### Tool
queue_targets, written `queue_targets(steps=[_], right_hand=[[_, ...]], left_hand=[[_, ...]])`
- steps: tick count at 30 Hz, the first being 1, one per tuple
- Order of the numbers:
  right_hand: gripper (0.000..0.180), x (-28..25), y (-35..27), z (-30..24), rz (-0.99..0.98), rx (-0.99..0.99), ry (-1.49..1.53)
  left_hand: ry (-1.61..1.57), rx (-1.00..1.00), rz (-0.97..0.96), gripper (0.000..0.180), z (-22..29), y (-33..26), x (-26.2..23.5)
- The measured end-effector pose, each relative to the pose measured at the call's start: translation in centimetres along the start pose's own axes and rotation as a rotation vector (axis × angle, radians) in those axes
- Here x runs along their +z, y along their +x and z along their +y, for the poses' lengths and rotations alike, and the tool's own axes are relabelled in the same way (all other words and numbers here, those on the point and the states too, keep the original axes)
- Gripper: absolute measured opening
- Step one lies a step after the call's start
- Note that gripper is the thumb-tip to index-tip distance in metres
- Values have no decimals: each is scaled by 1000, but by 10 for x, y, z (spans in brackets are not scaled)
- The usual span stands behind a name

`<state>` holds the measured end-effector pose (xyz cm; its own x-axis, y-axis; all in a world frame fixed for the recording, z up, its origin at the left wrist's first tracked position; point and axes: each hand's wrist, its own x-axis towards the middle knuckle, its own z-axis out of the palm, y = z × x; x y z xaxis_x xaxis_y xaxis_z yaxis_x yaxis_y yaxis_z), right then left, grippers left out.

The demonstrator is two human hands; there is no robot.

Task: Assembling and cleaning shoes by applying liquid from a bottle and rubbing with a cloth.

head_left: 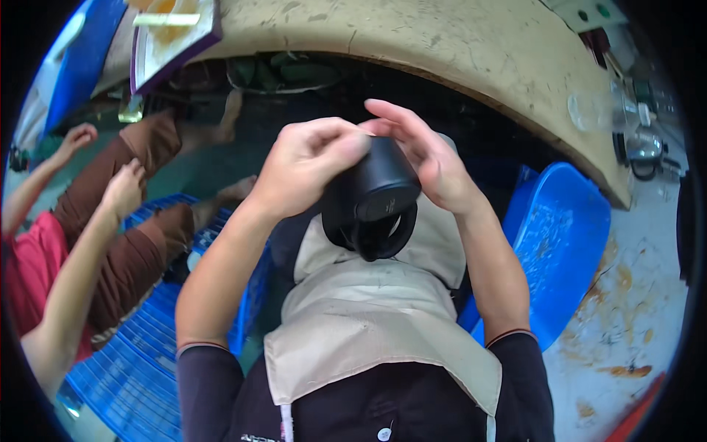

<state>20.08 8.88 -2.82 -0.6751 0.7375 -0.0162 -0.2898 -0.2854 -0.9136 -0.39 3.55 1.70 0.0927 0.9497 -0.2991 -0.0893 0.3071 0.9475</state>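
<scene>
A black cylindrical container (384, 175), with a round end bearing a small embossed mark, is held tilted in front of my body. Just below it, a dark loop-shaped part (383, 237) stands out against the beige apron (379, 295) on my lap; whether the two are one piece I cannot tell. My left hand (313, 158) is closed on the container's upper left edge, thumb and fingers together. Beside the container's right side is my right hand (427, 158), its fingers stretched and slightly blurred, the fingertips partly behind the container.
A worn beige bench (442, 37) curves across the far side, with a purple-edged tray (213, 37) at left. Clear vessels (644, 151) stand at far right. Blue crates (563, 243) flank me. On the left sits another person (88, 214), both hands raised.
</scene>
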Motion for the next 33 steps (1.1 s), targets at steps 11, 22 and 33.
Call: queue_targets(steps=[11, 22, 33], right_hand=[[112, 11, -61, -25, -127, 53, -398], [75, 49, -52, -6, -35, 52, -677], [105, 72, -13, -43, 7, 70, -578]], left_hand=[[230, 121, 198, 33, -24, -31, 43], [175, 148, 194, 31, -58, -22, 11], [722, 744, -23, 61, 41, -36, -25]])
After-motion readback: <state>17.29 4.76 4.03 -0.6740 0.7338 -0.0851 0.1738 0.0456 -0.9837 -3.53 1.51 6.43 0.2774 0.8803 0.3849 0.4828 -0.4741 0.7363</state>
